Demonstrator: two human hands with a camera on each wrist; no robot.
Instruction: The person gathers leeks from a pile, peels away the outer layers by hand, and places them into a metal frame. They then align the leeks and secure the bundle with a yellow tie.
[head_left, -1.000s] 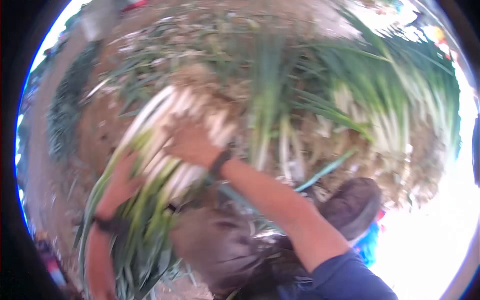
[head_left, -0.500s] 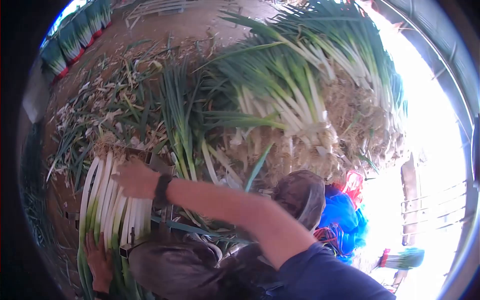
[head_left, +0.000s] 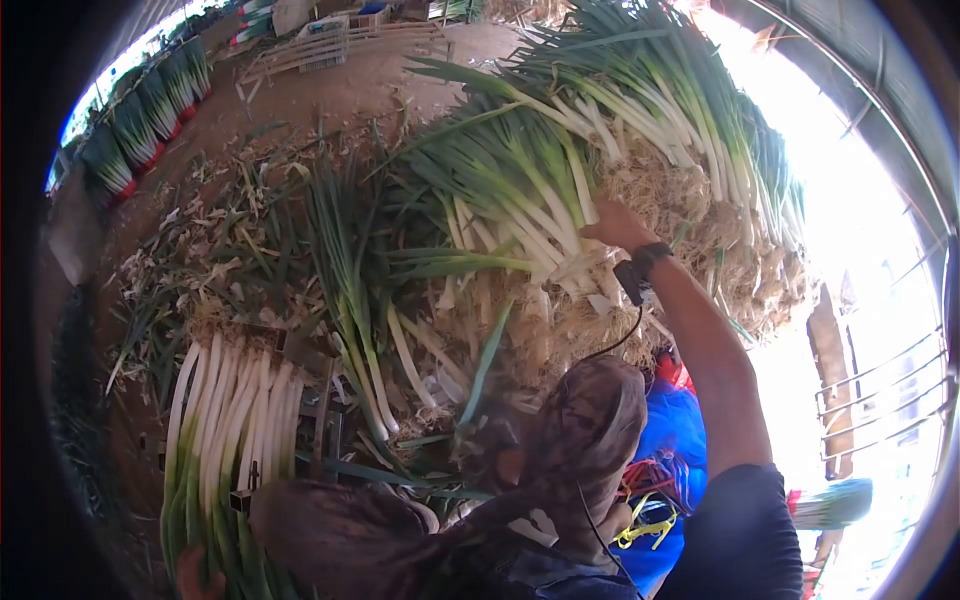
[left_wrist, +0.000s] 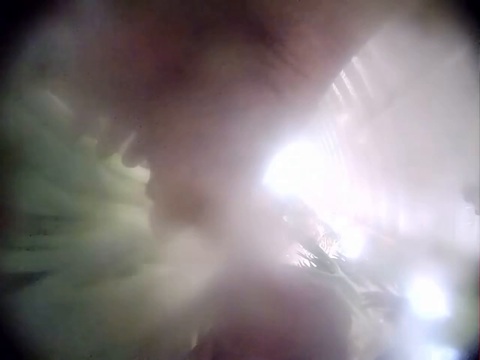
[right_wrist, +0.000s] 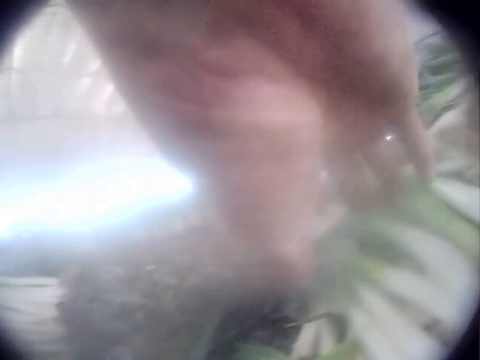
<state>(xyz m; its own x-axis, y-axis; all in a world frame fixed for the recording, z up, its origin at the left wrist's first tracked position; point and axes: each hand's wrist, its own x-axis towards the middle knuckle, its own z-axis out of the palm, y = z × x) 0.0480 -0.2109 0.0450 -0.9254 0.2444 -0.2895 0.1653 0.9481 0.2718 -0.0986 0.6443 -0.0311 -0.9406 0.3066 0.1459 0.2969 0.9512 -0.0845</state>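
My right hand (head_left: pixel 620 228) reaches into the pile of long green onions (head_left: pixel 535 215) on the ground ahead, its fingers at the white stalks. In the right wrist view its thumb (right_wrist: pixel 277 247) points down beside the stalks, with the fingers blurred over them. My left hand (head_left: pixel 198 575) rests low on the green leaves of a lined-up bunch of green onions (head_left: pixel 225 405), partly cut off by the frame. This bunch lies in a dark metal frame (head_left: pixel 322 410), roots pointing away from me. In the left wrist view the fingers (left_wrist: pixel 112 142) lie hazily over the stalks.
Loose green onions (head_left: pixel 345 290) lie between bunch and pile. Trimmed leaves and peelings (head_left: pixel 215 250) litter the ground at left. A blue bag (head_left: pixel 665 430) with coloured ties sits beside my knee (head_left: pixel 590 410). Tied bundles (head_left: pixel 150 115) stand far left, and a slatted rack (head_left: pixel 345 45) lies behind.
My right hand has left the bunch's white stalks and swung right to the pile. My left hand has slid down the bunch toward the leaves. The view has also shifted right.
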